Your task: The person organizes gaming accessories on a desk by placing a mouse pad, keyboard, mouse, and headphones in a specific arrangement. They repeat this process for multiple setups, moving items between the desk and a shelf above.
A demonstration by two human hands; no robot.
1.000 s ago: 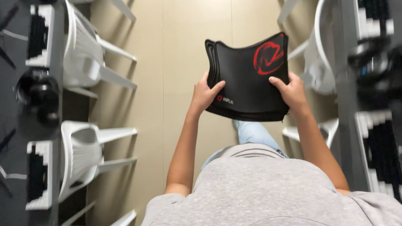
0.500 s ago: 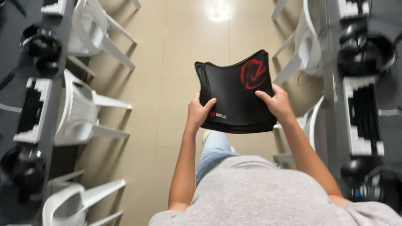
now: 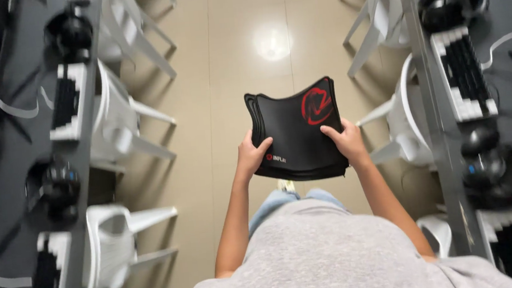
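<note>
Beige floor [image 3: 224, 72] below; left hand [image 3: 251, 157] and right hand [image 3: 348, 143] grip black red-logoed mats [image 3: 295, 127].

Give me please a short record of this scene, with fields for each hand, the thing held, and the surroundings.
left hand: grips the left edge of the mouse pads
right hand: grips the right edge
held thing: stack of black mouse pads, red emblem on top, held in front of the body
left side: white plastic chairs, dark desk with keyboards
right side: white chair, keyboard, mouse
floor: beige tiles
</note>
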